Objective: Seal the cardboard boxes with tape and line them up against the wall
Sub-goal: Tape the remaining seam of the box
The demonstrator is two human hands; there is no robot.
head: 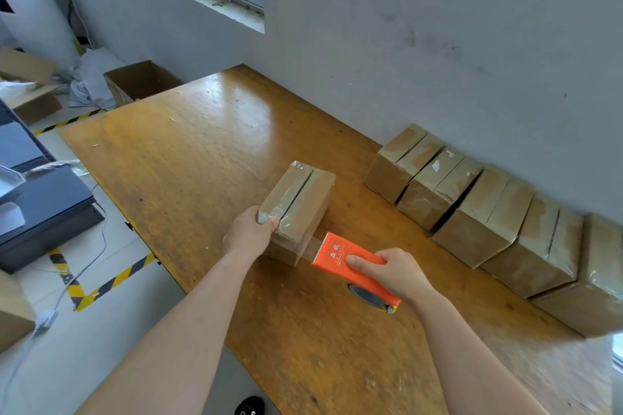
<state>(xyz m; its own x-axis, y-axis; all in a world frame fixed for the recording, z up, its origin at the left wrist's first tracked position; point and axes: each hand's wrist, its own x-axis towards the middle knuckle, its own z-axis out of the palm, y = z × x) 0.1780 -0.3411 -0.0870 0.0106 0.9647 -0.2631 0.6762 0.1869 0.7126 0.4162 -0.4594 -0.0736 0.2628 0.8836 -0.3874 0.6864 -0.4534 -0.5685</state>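
Note:
A small cardboard box point(300, 199) with glossy tape over its top seam stands in the middle of the wooden table point(188, 152). My left hand point(251, 231) grips its near left corner, thumb on top. My right hand point(392, 271) holds an orange tape dispenser point(340, 254) just right of the box's near side. A short strip of tape runs from the dispenser's toothed edge to that side. Several taped boxes point(482, 216) stand in a row against the wall.
An open cardboard box point(141, 79) sits on the floor past the table's far left corner, beside crumpled white material. Dark equipment point(43, 209) and yellow-black floor tape lie to the left. A dark oval hole in the tabletop shows under the dispenser.

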